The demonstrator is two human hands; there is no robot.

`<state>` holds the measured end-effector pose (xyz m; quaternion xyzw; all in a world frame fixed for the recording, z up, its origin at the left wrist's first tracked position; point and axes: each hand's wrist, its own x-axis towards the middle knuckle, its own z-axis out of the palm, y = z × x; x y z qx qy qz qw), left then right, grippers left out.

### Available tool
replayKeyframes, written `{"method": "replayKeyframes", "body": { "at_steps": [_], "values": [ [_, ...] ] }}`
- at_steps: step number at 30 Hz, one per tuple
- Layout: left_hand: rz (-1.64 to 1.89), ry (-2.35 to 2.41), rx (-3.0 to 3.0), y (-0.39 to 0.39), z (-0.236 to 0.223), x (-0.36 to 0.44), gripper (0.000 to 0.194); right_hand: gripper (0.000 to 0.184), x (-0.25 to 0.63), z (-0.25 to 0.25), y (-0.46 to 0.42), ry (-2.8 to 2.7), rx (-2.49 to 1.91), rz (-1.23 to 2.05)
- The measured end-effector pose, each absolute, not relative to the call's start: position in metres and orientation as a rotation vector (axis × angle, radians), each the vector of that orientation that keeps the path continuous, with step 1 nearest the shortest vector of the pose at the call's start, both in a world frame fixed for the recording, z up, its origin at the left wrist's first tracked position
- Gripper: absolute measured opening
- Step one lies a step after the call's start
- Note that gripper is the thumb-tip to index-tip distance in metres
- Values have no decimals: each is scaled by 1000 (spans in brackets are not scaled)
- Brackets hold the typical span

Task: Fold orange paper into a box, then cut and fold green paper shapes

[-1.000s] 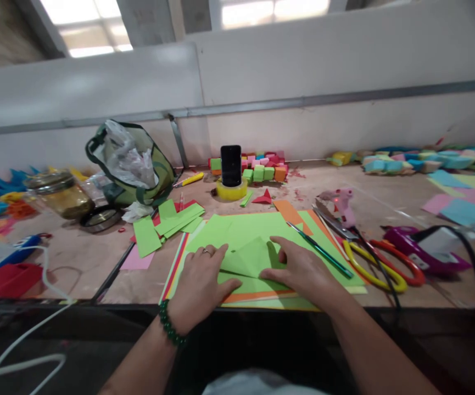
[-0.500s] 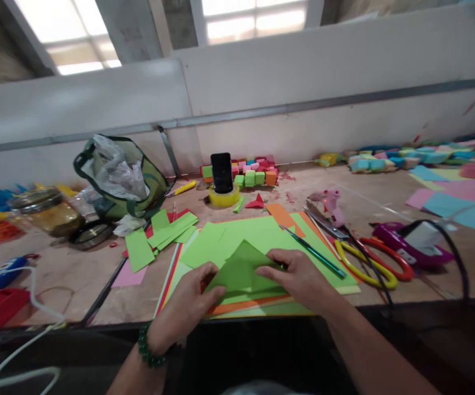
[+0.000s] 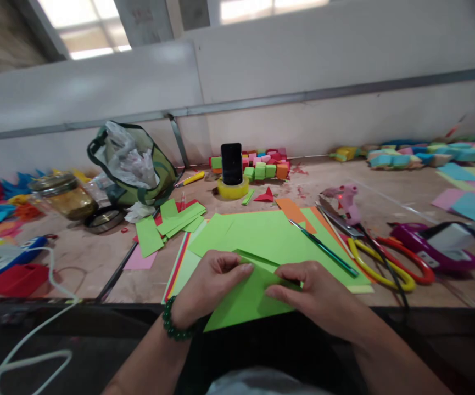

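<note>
A folded sheet of green paper (image 3: 247, 299) is held between both hands at the table's front edge. My left hand (image 3: 216, 282) pinches its upper left part, the thumb lying on the near face. My right hand (image 3: 309, 291) grips the right side, thumb in front and fingers behind. Along the top, a narrow gap shows between the paper's layers. Behind the hands lies a stack of coloured sheets (image 3: 262, 233), light green on top. A teal pen-like tool (image 3: 328, 252) rests across the stack's right side.
Scissors with yellow and red handles (image 3: 406, 269), a pink glue gun (image 3: 347, 203) and a purple device (image 3: 435, 247) lie right. Green paper strips (image 3: 150, 236), a bag (image 3: 138, 164) and a glass jar (image 3: 66, 195) stand left. A phone (image 3: 232, 164) leans on yellow tape (image 3: 233, 188) behind.
The green paper has come nearer to me and turned, its peak no longer pointing up. My left hand has shifted from its lower left to its upper edge. The view has tilted slightly.
</note>
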<state>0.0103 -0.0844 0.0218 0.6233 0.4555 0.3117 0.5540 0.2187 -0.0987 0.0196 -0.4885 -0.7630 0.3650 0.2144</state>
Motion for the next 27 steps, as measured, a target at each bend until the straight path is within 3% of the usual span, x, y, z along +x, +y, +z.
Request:
{"method": "replayKeyframes", "body": {
  "at_steps": [17,23,27],
  "values": [
    [746,1148,1471,-81,22,13,41,42,218,16,-92,-2088,-1320,1022],
    [771,1132,1414,-79,26,14,33,43,219,19,-92,-2070,-1354,1004],
    [775,1144,1426,-79,22,14,34,24,221,22,-91,-2068,-1360,973]
  ]
}}
